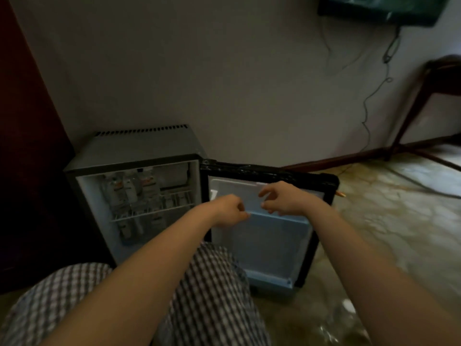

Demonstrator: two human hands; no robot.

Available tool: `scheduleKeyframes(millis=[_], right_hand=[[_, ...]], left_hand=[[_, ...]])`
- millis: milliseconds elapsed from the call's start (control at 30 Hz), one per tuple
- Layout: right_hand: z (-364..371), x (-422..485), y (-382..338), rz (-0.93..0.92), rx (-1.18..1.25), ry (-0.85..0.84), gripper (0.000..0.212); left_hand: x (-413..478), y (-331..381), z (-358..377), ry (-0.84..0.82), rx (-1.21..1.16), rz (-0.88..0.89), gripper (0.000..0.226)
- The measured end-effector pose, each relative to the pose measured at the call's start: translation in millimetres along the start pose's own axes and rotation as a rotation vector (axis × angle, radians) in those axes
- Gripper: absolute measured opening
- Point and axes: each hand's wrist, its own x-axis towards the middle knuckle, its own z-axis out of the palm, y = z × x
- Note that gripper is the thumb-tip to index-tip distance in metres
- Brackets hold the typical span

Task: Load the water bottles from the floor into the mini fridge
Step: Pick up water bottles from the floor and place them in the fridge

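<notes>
Left hand [229, 211] and right hand [282, 199] curl before the door shelf [274, 221], their hold unclear; with bottles [129, 193] crowding the fridge [144, 148], best stand the next one upright there.

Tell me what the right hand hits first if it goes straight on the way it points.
Probably the open mini fridge door, its inner liner near the upper shelf; the right hand points at it. Depth is unclear: it may be touching.

Mini fridge [144, 148] stands against far wall [224, 83]; door [274, 236] open rightward; bottles [129, 193] inside, left, on shelf [149, 211].
</notes>
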Motion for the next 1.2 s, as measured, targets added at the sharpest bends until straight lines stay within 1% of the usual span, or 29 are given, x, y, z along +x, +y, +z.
scheduleKeyframes(millis=[67,200,267,367,467,633,733,867,933,1000,1067,1133,1200], right_hand=[[-5.0,-28.0,28.4,0.022,0.041,0.042,0.038],[-4.1,-77.9,85.1,0.072,0.085,0.134,0.038],[4.8,-106.9,120.5,0.14,0.147,0.161,0.036],[29.7,-145.7,176.8,0.262,0.199,0.193,0.035],[63.2,-184.5,224.1,0.383,0.23,0.185,0.033],[124.9,-248.4,282.8,0.602,0.268,0.125,0.035],[155.3,-276.5,303.6,0.694,0.258,0.139,0.039],[192.5,-307.8,324.6,0.768,0.027,0.184,0.041],[209.4,-320.6,330.8,0.83,-0.058,0.186,0.046],[222.1,-330.0,335.0,0.916,-0.037,0.174,0.049],[231.5,-335.5,337.6,1.003,0.013,0.158,0.047],[236.6,-337.4,339.0,1.022,0.013,0.188,0.042],[238.6,-337.5,339.4,0.986,-0.011,0.229,0.038]], left_hand=[[-4.4,29.3,18.0,-0.023,-0.004,0.048,0.041],[1.0,63.3,62.7,-0.097,-0.037,0.128,0.036],[4.8,80.7,93.6,-0.143,-0.039,0.178,0.034],[9.1,103.2,143.9,-0.226,-0.056,0.207,0.033],[12.1,120.8,195.5,-0.289,-0.084,0.216,0.033],[2.6,141.2,278.6,-0.421,-0.211,0.187,0.031],[-8.8,146.3,312.5,-0.499,-0.251,0.174,0.031],[-21.8,157.3,350.9,-0.6,-0.266,0.153,0.034],[-29.5,160.4,366.0,-0.628,-0.248,0.159,0.034],[-34.7,159.8,376.8,-0.67,-0.181,0.177,0.038],[-36.7,156.6,381.8,-0.702,-0.119,0.194,0.041],[-35.4,152.8,382.2,-0.701,-0.087,0.194,0.043],[-33.8,149.7,380.2,-0.692,-0.083,0.177,0.044]])
